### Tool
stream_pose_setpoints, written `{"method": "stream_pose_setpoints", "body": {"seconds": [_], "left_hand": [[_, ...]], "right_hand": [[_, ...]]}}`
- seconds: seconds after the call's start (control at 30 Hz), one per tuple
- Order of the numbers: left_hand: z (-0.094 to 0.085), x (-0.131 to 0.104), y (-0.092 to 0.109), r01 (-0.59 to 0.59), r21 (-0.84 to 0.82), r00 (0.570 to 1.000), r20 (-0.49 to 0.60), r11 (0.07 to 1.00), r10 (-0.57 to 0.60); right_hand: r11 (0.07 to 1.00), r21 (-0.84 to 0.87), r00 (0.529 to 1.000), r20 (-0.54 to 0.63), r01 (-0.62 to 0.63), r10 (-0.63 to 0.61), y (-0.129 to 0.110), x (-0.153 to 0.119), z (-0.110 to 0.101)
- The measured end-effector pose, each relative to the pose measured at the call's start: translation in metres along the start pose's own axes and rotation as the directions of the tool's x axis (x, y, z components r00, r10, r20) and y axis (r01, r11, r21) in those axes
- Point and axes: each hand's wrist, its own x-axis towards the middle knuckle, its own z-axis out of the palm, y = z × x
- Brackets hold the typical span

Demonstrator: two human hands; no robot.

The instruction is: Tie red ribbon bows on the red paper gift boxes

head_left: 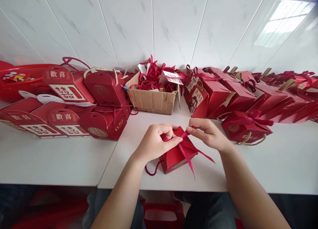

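A red gift box (171, 159) with a dark red cord handle (152, 171) sits on the white table in front of me. Across its top lies a crimson ribbon (186, 156), whose two tails hang toward me and to the right. My left hand (159, 141) is closed on the ribbon at the left of the knot, thumb pointing right over the box. On the right side, my right hand (207, 131) pinches the ribbon between thumb and fingers. The two hands are close together above the box, and the fingers partly hide the knot.
A cardboard box (151, 99) of ribbons and cards stands against the tiled wall (129, 27). Stacked red boxes (101, 124) are at left, beside a red basin (17, 85) with wrapped sweets. Rows of red boxes (238, 93) fill the right, with a bow-tied box (245, 131) in front.
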Motion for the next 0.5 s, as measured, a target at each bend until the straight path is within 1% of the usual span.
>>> {"method": "stream_pose_setpoints", "body": {"seconds": [0.1,0.2,0.3,0.33,0.37,0.4,0.43,0.5], "left_hand": [[0.0,0.0,0.0,0.01,-0.003,1.0,0.01,1.0,-0.01],[-0.001,0.001,0.001,0.03,-0.023,1.0,0.005,0.999,-0.029],[-0.005,0.002,0.002,0.054,-0.076,0.998,0.042,0.996,-0.051],[-0.006,0.002,0.003,0.059,-0.095,0.997,0.06,0.994,-0.053],[-0.006,0.002,0.003,0.062,-0.113,0.996,0.076,0.992,-0.054],[-0.007,0.002,0.004,0.065,-0.127,0.995,0.084,0.99,-0.055],[-0.007,0.002,0.004,0.066,-0.137,0.995,0.084,0.988,-0.055],[-0.007,0.001,0.004,0.067,-0.141,0.995,0.077,0.988,-0.057]], "right_hand": [[1.0,-0.003,1.0,0.001,-0.013,0.013,0.001,-0.001,0.0],[0.999,-0.033,0.999,-0.028,-0.042,0.041,0.003,0.001,0.003],[0.979,-0.176,0.994,-0.028,-0.104,0.101,0.003,0.005,0.005],[0.966,-0.223,0.991,-0.044,-0.134,0.127,0.003,0.005,0.005],[0.953,-0.253,0.985,-0.088,-0.169,0.151,0.001,0.004,0.003],[0.942,-0.266,0.972,-0.168,-0.205,0.164,-0.002,0.001,0.001],[0.934,-0.269,0.948,-0.274,-0.237,0.162,-0.006,-0.005,-0.001],[0.933,-0.264,0.87,-0.485,-0.246,0.092,-0.019,-0.024,-0.003]]}}
